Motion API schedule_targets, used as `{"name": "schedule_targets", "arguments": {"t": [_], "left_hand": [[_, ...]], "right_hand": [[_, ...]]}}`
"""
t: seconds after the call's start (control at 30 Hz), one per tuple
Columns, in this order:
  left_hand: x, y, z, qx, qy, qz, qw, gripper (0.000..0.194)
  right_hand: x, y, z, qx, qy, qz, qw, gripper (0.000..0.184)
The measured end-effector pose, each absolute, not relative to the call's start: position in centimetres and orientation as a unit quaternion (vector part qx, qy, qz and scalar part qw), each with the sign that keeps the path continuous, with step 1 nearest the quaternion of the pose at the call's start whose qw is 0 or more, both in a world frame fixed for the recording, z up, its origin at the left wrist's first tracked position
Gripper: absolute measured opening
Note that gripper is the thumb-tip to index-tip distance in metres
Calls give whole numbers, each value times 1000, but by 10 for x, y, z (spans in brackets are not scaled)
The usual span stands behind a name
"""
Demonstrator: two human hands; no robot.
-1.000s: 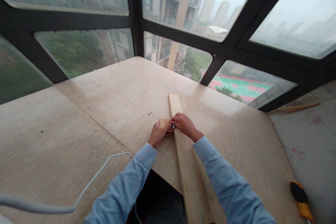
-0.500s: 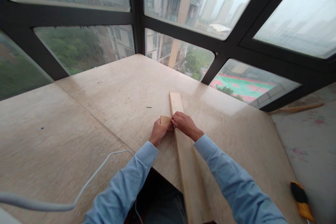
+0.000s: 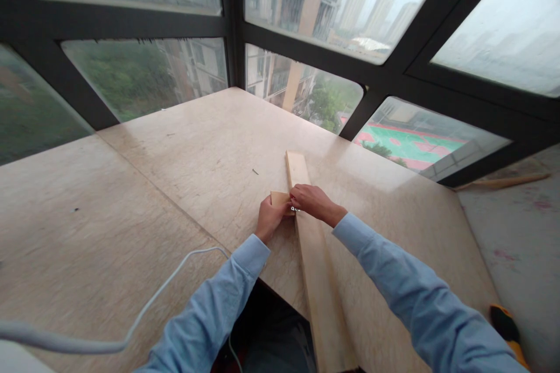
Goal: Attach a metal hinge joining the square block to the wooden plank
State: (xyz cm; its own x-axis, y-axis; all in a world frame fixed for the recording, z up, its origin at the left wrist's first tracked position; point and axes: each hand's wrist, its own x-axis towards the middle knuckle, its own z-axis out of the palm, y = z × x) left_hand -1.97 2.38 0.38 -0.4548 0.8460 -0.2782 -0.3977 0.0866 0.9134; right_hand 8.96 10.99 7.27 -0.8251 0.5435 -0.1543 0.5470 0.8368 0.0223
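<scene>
A long pale wooden plank (image 3: 321, 280) runs away from me across the tabletop. Beside its left edge, my left hand (image 3: 269, 218) is closed around a small flat piece of wood (image 3: 279, 198). A small shiny metal piece with holes (image 3: 295, 208) shows between my two hands, at the plank's edge. My right hand (image 3: 312, 201) reaches over the plank with its fingers pinched together just above the metal piece. What those fingertips hold is hidden.
A screw (image 3: 255, 172) lies on the tabletop (image 3: 196, 151) left of the plank. A white cable (image 3: 161, 285) curves across the lower left. At the right edge is a black and yellow tool handle (image 3: 505, 326). Dark-framed windows (image 3: 236, 29) border the far side.
The view has shifted slightly. The metal piece shows more clearly between my hands, and my right wrist is turned a little. Both hands stay at the same part of the plank.
</scene>
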Motion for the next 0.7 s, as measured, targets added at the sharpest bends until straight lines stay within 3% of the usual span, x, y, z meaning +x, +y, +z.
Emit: {"name": "schedule_targets", "arguments": {"t": [0.3,0.57,0.7], "left_hand": [[-18,25,-3,193,569,645,472,38],[-17,22,5,204,565,654,459,28],[-17,24,1,216,574,657,437,32]], "right_hand": [[87,114,72,246,964,13,102,15],[88,111,83,266,962,-33,46,14],[89,108,86,278,958,-5,74,16]]}}
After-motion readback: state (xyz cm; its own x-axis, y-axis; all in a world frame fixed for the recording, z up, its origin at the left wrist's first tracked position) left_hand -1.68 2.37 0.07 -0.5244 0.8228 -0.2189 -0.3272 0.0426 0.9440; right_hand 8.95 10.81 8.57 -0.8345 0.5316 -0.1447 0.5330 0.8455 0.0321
